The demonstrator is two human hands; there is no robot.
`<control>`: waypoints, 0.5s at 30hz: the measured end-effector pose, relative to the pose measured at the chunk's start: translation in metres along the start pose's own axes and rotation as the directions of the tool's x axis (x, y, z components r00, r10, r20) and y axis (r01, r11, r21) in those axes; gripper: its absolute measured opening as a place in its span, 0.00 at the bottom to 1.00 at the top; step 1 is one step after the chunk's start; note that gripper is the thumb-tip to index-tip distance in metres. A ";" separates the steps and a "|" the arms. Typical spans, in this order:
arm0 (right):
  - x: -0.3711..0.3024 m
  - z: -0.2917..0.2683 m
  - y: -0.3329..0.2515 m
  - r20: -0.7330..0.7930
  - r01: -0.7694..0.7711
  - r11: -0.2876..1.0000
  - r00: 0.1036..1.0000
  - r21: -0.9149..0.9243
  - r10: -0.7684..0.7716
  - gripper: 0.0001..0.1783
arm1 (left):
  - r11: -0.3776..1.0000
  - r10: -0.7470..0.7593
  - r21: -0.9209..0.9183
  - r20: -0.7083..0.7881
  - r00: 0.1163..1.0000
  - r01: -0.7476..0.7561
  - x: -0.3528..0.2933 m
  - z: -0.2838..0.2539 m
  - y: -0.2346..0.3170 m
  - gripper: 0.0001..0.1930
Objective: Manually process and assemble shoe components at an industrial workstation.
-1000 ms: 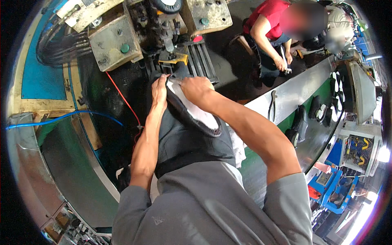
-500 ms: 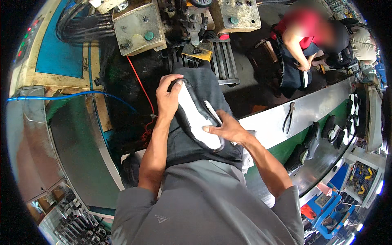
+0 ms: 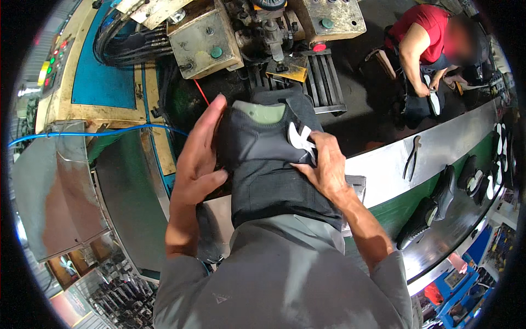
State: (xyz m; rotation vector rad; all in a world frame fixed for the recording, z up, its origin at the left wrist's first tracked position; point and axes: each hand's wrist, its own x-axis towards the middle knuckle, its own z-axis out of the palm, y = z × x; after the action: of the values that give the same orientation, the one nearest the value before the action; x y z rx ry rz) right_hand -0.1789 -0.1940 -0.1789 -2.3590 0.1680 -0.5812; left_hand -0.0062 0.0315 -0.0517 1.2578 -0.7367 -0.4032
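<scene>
A black shoe upper lies across my lap, with a pale green last showing in its opening. White strips, perhaps laces, stick out at its right end. There my right hand grips the shoe, thumb on the near side and fingers curled on the far side. My left hand is open beside the shoe's left end, fingers stretched and thumb apart, slightly blurred; any contact with the shoe is hard to see. The shoe's sole is turned out of sight.
A greasy machine with control boxes stands ahead. On the right, pincers lie on a metal ledge; black shoes line the bench beyond. A co-worker in red sits at far right. A blue hose crosses the left.
The shoe has turned over from its white underside to its black upper. My left hand has opened from its grip and moved left. The white pen-like stick in my right hand no longer shows clearly.
</scene>
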 end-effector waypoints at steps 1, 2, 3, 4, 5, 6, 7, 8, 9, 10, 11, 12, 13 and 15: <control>-0.002 -0.002 0.006 0.002 0.039 0.999 0.999 -0.005 -0.039 0.52 | 1.000 -0.006 0.004 0.002 1.000 0.006 -0.001 -0.003 -0.004 0.41; -0.007 0.001 0.009 -0.007 0.047 0.999 0.999 0.001 -0.047 0.51 | 0.995 -0.103 -0.005 0.075 0.992 0.104 0.000 -0.008 -0.013 0.46; -0.013 0.006 0.013 -0.014 0.054 0.999 0.998 0.006 -0.054 0.51 | 0.979 -0.198 -0.008 0.148 0.969 0.202 0.000 -0.012 -0.020 0.52; -0.022 0.012 0.015 -0.022 0.029 0.999 0.999 0.021 -0.028 0.50 | 0.947 -0.265 0.225 0.152 0.952 0.227 0.002 -0.004 -0.025 0.50; -0.029 0.017 0.016 -0.029 0.004 0.999 1.000 0.035 -0.003 0.49 | 0.937 -0.297 0.216 0.082 0.951 0.274 -0.003 0.002 -0.038 0.47; -0.032 0.022 0.021 -0.049 -0.005 1.000 0.999 0.015 0.006 0.49 | 0.927 -0.303 0.249 0.054 0.952 0.281 -0.004 0.005 -0.044 0.44; -0.034 0.022 0.023 -0.045 -0.015 1.000 0.999 0.014 0.016 0.49 | 0.914 -0.311 0.283 0.030 0.950 0.290 -0.004 0.008 -0.047 0.41; -0.035 0.022 0.025 -0.048 -0.020 1.000 0.999 0.008 0.021 0.49 | 0.913 -0.318 0.280 0.032 0.947 0.297 -0.005 0.012 -0.049 0.41; -0.036 0.022 0.027 -0.051 -0.024 1.000 0.998 0.002 0.024 0.50 | 0.912 -0.303 0.292 0.012 0.953 0.287 -0.005 0.016 -0.048 0.39; -0.035 0.022 0.028 -0.050 -0.031 0.999 0.998 0.008 0.031 0.51 | 0.911 -0.285 0.308 -0.008 0.959 0.273 -0.004 0.019 -0.046 0.36; -0.035 0.022 0.028 -0.050 -0.032 0.999 0.998 0.007 0.032 0.51 | 0.912 -0.285 0.307 -0.007 0.958 0.274 -0.004 0.022 -0.047 0.36; -0.036 0.022 0.027 -0.050 -0.052 0.998 0.997 -0.018 0.051 0.54 | 0.911 -0.292 0.298 -0.017 0.956 0.284 -0.003 0.025 -0.047 0.36; -0.036 0.022 0.026 -0.048 -0.068 0.997 0.997 -0.041 0.066 0.56 | 0.912 -0.296 0.289 -0.031 0.955 0.292 -0.002 0.028 -0.046 0.35; -0.035 0.021 0.025 -0.041 -0.080 0.996 0.996 -0.039 0.079 0.55 | 0.903 -0.286 0.332 -0.007 0.958 0.272 0.003 0.028 -0.043 0.35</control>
State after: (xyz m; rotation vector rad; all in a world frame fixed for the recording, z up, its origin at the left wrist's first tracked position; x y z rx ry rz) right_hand -0.1996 -0.1910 -0.2221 -2.3688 0.2927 -0.5905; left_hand -0.0185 -0.0026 -0.0884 1.6871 -0.6777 -0.5580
